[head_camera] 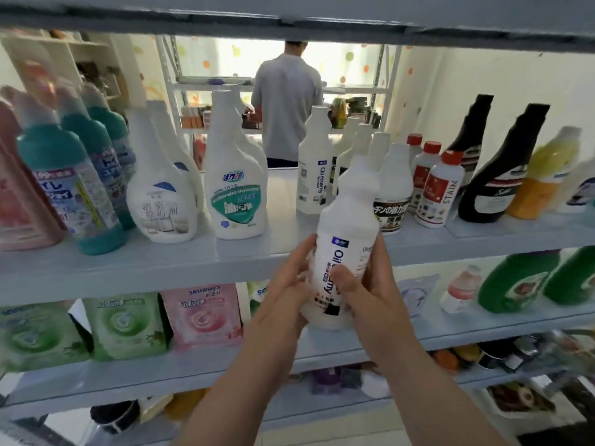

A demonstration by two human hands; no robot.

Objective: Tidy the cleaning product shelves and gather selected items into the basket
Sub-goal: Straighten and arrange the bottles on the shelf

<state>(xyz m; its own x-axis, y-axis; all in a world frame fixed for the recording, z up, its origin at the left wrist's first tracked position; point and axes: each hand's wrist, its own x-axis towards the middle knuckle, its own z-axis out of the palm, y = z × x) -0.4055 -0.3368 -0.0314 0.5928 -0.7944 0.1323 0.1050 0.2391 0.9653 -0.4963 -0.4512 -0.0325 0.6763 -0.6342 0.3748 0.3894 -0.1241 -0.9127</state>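
**"Oil enemy" bottle held in both hands, off the shelf**

"Oil enemy" bottle [346,252]: white, held tilted in front of the upper shelf [180,262] edge, cap leaning up and right. Left hand [286,284] wraps its left side, fingers curled round the body. Right hand [370,284] grips the right side, thumb across the label. Both hands closed on it.

Counts on upper shelf, left to right:
- teal bottles [69,188]: 3 in a row, front to back
- white spray-shaped bottles [161,194]: 2 visible with grey label, plus 1 with green label [236,188]; more behind, cannot tell the count
- second "Oil enemy" bottle [314,165]: 1, standing
- red-capped bottles [439,191]: 3
- black bottles [497,169]: 2

Lower shelf: green pouches [124,326] 2, pink pouch [201,317] 1, green jugs [518,281] 2. A person [286,101] in a grey shirt stands beyond the shelves, back turned.
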